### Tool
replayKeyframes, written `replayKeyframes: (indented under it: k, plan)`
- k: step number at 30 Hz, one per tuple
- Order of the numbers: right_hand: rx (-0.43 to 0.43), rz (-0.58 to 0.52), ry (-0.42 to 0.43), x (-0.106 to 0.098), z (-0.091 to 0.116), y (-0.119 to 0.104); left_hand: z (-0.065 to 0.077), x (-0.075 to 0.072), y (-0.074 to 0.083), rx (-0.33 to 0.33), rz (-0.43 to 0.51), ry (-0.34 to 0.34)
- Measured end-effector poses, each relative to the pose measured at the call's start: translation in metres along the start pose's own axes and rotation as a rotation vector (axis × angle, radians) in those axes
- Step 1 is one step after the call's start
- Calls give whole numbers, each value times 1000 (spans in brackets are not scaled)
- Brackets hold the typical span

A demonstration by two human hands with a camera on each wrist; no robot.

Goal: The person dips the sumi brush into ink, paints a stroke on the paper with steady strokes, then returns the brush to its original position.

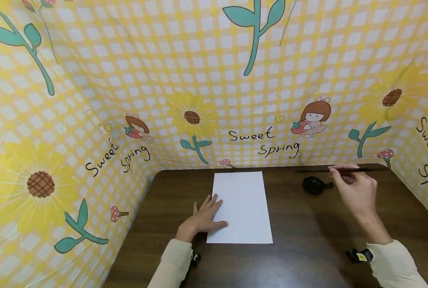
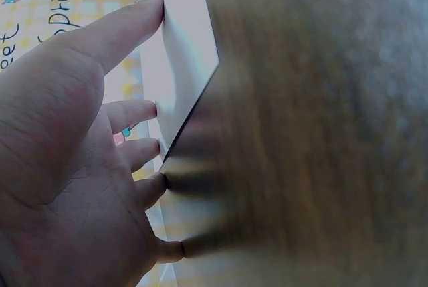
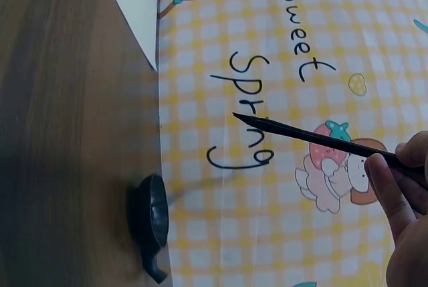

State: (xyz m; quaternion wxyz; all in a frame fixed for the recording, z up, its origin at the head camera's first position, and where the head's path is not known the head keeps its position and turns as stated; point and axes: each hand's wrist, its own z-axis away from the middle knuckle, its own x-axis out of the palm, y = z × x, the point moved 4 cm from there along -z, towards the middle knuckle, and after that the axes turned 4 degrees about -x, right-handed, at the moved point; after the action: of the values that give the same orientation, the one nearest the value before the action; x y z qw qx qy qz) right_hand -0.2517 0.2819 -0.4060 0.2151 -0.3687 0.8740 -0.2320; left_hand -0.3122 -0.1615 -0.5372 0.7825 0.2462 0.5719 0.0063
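Note:
A blank white sheet of paper (image 1: 244,208) lies upright on the dark wooden table (image 1: 297,256). My left hand (image 1: 204,218) rests with spread fingers on the paper's left edge. In the left wrist view its thumb and some fingertips touch the sheet, while the little finger is on the wood. My right hand (image 1: 359,196) pinches a thin black writing brush (image 3: 301,132), held almost level above the table's far right. The brush's pointed dark tip faces left. Below and left of that hand sits a small black ink dish (image 1: 312,185) with a short handle; its contents cannot be made out.
A yellow-checked cloth (image 1: 214,80) with printed flowers, figures and lettering hangs as walls behind and on both sides of the table. Its back panel meets the table's far edge, close behind the paper and the ink dish.

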Motion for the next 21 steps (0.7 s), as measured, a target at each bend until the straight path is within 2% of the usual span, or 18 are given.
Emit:
replayKeyframes:
  k: [7,16,21]
  plan:
    - [-1,-8,-21,13,2,-5,1,-1,0,1,22,-5]
    - [-40,-85,-66,32,8,-8,1,0,-1,-10,7,-7]
    - [-34,-119,-99,42,12,-16,1,1,-2,19,26,3]
